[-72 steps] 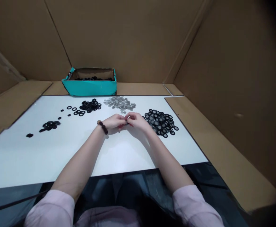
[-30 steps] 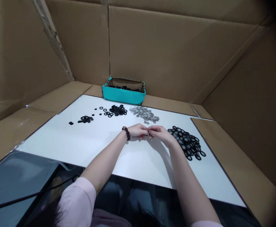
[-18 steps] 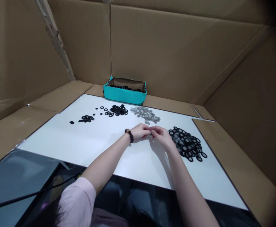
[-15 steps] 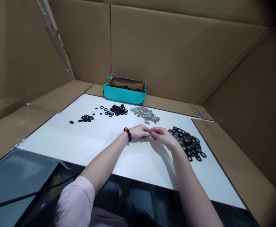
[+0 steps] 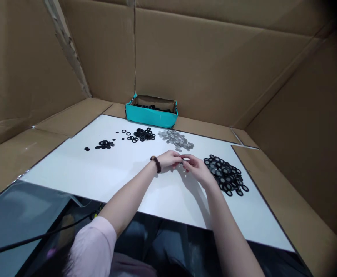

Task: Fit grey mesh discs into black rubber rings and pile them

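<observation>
My left hand (image 5: 169, 159) is closed in a pinch on a small black ring (image 5: 182, 160), which the fingertips mostly cover. From the other side, the fingers of my right hand (image 5: 196, 168) close on that same ring, thumb and index finger bent towards it. Both hands are a little above the white board (image 5: 122, 173). Just beyond them lies a spread of pale grey translucent discs (image 5: 176, 139). To the right of my right hand is a heap of black rings with grey discs in their centres (image 5: 226, 175).
Plain black rings (image 5: 144, 134) lie in a pile at the back. Further left are a smaller black cluster (image 5: 105, 144) and a few loose bits. A teal box (image 5: 151, 116) with black pieces inside stands behind the board. Cardboard walls (image 5: 214, 69) enclose the work area.
The view has swung left since the first frame. Both hands stay together at the same spot, fingers shifting about the small piece. A shiny glint between the fingertips half a second ago now looks dark.
</observation>
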`<control>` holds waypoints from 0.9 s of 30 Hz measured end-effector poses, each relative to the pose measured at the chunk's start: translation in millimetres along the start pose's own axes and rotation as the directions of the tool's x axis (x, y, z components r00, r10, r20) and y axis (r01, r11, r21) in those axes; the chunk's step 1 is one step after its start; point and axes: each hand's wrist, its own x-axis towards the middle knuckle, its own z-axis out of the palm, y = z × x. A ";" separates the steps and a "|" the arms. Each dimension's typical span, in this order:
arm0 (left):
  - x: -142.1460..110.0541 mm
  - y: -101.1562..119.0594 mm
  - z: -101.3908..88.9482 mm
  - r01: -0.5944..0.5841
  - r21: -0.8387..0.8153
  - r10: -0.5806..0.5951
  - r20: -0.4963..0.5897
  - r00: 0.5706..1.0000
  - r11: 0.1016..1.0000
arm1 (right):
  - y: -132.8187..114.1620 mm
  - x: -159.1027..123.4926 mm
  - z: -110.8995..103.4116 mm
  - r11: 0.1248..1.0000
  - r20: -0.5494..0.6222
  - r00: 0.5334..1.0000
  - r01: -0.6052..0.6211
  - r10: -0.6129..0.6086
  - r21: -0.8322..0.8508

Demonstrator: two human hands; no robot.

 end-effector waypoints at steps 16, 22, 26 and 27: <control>-21.5 36.7 -60.1 0.179 0.687 0.219 -0.450 0.866 0.704 | 5.9 -31.2 -63.3 0.966 -0.184 0.981 0.016 -0.065 -0.257; -32.1 12.8 -122.1 0.677 0.592 0.290 -0.805 0.517 0.437 | 71.4 -47.1 -92.0 0.858 -0.501 0.852 -0.137 -0.154 -0.496; -30.3 3.4 -124.8 0.685 0.605 0.291 -0.796 0.531 0.405 | 81.8 -46.3 -87.8 0.714 -0.501 0.827 -0.187 -0.255 -0.674; -30.2 3.2 -123.1 0.687 0.603 0.295 -0.798 0.526 0.406 | 79.5 -46.1 -86.1 0.687 -0.520 0.808 -0.211 -0.278 -0.695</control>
